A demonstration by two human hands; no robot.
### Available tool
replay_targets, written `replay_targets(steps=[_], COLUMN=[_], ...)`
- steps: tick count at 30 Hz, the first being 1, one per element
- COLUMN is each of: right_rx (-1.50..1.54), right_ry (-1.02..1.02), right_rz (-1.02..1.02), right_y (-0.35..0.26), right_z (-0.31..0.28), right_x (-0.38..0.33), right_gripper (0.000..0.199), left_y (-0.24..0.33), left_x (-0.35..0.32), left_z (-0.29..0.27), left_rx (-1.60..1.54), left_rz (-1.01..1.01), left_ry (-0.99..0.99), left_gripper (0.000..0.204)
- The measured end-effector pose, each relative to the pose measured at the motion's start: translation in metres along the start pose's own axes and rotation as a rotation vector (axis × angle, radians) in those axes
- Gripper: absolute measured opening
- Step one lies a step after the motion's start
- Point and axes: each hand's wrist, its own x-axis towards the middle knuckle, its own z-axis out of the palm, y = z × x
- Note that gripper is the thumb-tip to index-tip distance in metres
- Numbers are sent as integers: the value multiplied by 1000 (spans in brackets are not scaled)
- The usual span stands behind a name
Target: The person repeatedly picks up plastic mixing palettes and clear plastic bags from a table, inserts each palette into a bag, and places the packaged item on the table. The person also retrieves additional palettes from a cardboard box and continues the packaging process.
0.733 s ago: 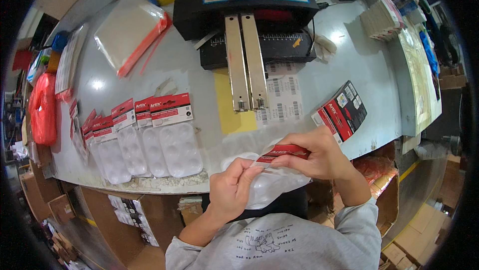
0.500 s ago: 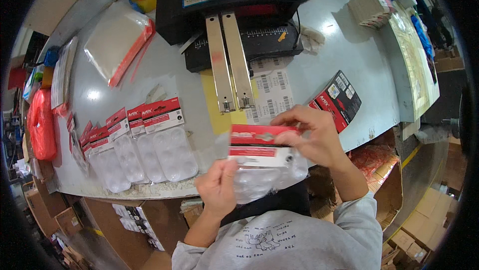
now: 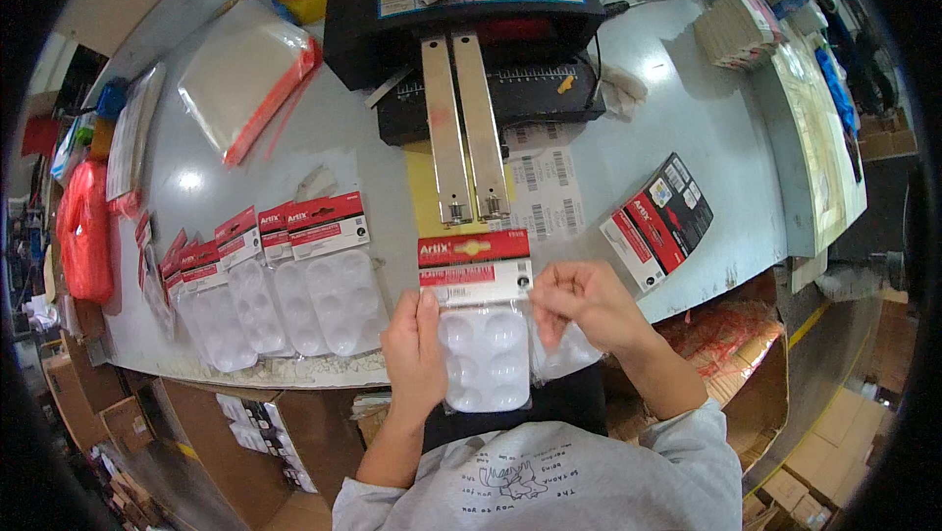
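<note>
A white plastic paint palette (image 3: 485,359) with round wells, in a clear bag under a red and white header card (image 3: 473,266), hangs upright at the table's front edge. My left hand (image 3: 414,345) grips its left side, thumb on top. My right hand (image 3: 589,307) is closed in a pinch at the card's lower right corner; what lies between its fingertips is hidden. Below those fingers, a second bagged white palette (image 3: 567,352) shows partly, behind the first. Just beyond the card stands a black machine (image 3: 461,1) with two metal bars (image 3: 446,138) reaching toward me.
Several bagged palettes (image 3: 339,300) with red cards overlap at the left. A stack of red and black cards (image 3: 657,222) lies to the right, card stacks (image 3: 736,28) behind. Clear bags (image 3: 240,79) lie at the back left. Below the table are cardboard boxes (image 3: 265,443).
The bagged palette has turned to face up squarely and its wells show clearly. My right hand has moved from the card's upper right down to its lower right corner.
</note>
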Motion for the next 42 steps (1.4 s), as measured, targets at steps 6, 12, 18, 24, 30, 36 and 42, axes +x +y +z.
replay_targets(steps=[6,12,18,24,30,36,42], right_rx=[192,91,-1102,-1741,-1954,-1676,-1317], right_ry=[187,206,675,1166,1046,1299,1004], right_rz=[-162,-218,-786,-887,-479,-738,-814], right_y=[-3,5,-35,-76,-79,-92,-61], right_z=[2,-3,-49,-168,-183,-161,-144], right_x=[50,58,48,115,132,93,-12], right_gripper=[17,16,7,37,25,38,21], left_y=[-11,-17,-24,-17,-28,-36,-42], left_x=[50,60,59,55,-9,-18,-18], left_z=[21,28,-8,-87,-41,-15,-15], left_rx=[80,47,191,868,874,653,578], left_rz=[66,75,-36,438,328,242,259], left_ry=[62,49,156,617,137,142,85], left_gripper=[27,30,23,15,30,30,24])
